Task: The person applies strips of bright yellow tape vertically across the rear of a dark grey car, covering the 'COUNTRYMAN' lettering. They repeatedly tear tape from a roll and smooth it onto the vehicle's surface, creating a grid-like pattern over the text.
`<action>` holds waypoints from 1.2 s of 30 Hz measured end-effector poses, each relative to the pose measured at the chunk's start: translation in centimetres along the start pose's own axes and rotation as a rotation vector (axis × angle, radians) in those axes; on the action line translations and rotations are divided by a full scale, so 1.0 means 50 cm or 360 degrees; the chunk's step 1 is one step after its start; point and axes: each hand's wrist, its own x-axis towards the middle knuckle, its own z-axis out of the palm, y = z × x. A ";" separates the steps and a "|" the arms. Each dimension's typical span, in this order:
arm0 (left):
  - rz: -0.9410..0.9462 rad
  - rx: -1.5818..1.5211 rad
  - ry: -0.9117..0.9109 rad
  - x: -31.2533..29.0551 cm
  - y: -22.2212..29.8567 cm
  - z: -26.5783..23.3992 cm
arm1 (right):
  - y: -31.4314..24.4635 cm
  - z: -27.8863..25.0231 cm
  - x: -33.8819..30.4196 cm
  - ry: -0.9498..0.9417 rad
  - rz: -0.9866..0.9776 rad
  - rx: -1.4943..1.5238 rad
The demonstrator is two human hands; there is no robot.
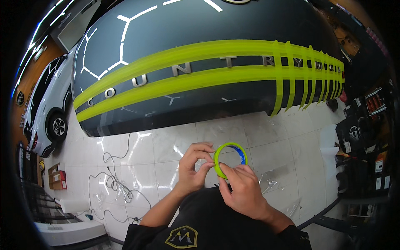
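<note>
A lime-yellow roll of masking tape [246, 156] with a blue inner core is in front of my body. My right hand [245, 192] grips its lower side, thumb against the ring. At the roll's left edge, my left hand [195, 166] has thumb and index finger pinched on the tape; whether a loose end is between them is too small to tell. Beyond my hands is a dark grey car panel [166, 27] with a row of metal letters [181, 68]. Long lime tape bands [166, 54] run above and below the letters, and several short strips [290, 75] cross them at the right.
Cables [112, 183] lie on the tiled floor [166, 143] to the left, near a red and white box [58, 179]. A white car [54, 108] stands at far left. Clear plastic scraps [271, 179] lie right of my hands. Dark cases [354, 131] line the right side.
</note>
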 end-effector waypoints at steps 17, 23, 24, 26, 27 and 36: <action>0.0857 0.1018 -0.0587 0.392 0.307 -0.110 | -0.016 0.007 0.058 0.1095 -0.0299 0.0081; 0.0745 0.1380 -0.0535 0.543 0.299 -0.029 | -0.031 -0.113 0.051 0.0822 -0.0387 0.0413; 0.0731 0.1394 -0.0532 0.556 0.296 -0.010 | -0.026 -0.112 0.051 0.0892 -0.0295 0.0506; 0.0637 0.1452 -0.0628 0.588 0.271 0.003 | 0.002 -0.104 0.066 0.0973 -0.0203 0.0499; 0.0572 0.1480 -0.0679 0.592 0.261 0.011 | 0.026 -0.096 0.074 0.0984 -0.0194 0.0399; 0.0463 0.1385 -0.0886 0.582 0.219 0.047 | 0.111 -0.086 0.055 0.0641 0.0066 0.0599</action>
